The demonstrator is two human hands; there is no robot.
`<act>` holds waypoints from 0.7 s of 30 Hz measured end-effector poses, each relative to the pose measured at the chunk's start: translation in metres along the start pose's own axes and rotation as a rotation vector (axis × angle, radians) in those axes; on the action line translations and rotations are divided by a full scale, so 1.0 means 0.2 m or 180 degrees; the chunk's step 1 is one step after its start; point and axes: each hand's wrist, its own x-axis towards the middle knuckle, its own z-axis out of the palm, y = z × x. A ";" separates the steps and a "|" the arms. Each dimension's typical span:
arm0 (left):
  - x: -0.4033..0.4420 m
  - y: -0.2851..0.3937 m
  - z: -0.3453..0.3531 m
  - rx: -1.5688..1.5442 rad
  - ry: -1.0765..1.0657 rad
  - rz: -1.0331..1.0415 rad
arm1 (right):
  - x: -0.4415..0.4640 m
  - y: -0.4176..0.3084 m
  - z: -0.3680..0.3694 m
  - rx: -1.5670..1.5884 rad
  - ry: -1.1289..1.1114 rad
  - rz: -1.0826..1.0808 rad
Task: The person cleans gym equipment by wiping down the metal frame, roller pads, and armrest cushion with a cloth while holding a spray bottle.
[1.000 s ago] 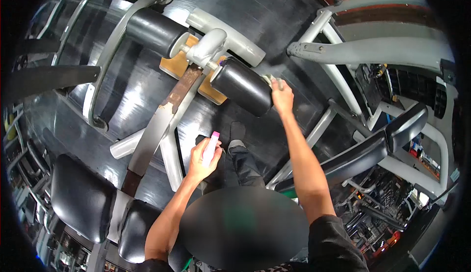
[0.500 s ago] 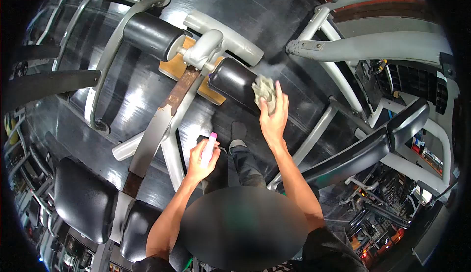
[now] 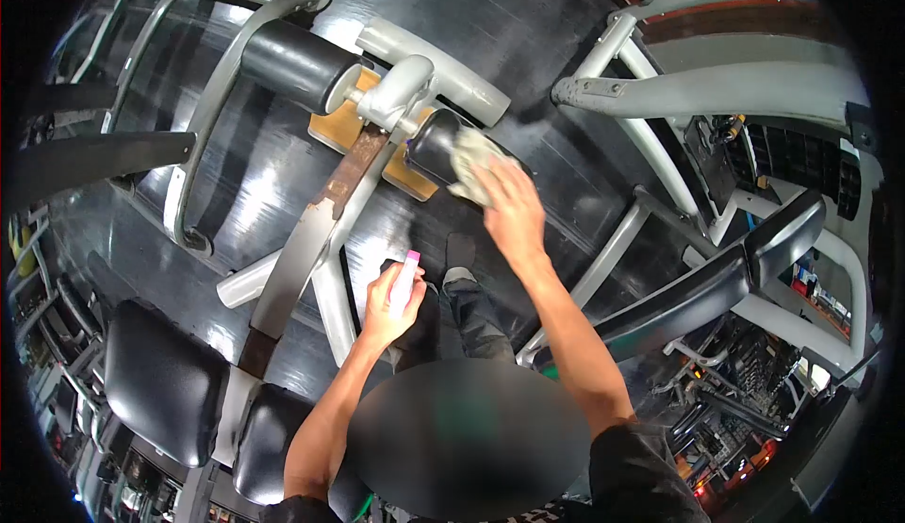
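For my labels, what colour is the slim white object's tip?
The tip on the slim white object is pink, head view.

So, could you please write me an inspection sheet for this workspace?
Surface: dark floor, shiny, with bright reflections; the black roller has the cloth on it.
Job's things: pale, crumpled cloth; white bottle with a pink top.
Clutter: small coloured items far to the right, too small to identify.
Grips: left grip is closed around the bottle; right grip is on the cloth, over the roller.
Cables: nothing seen clearly.
Surroundings: gym machines with grey frames and black padding; second roller in line with the first; beam worn brown near the rollers; black seat at lower left.
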 end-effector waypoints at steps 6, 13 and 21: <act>0.01 0.03 0.02 -0.0130 0.0086 0.0049 | -0.32 0.26 -0.21 0.0697 -0.0238 0.1978; 0.02 0.05 0.01 0.0068 0.0173 0.0270 | 0.29 -0.11 -0.17 0.0833 0.0906 0.0439; 0.00 -0.03 -0.01 0.0144 0.0078 -0.0054 | 0.36 -0.26 0.19 0.0061 0.0154 -0.0247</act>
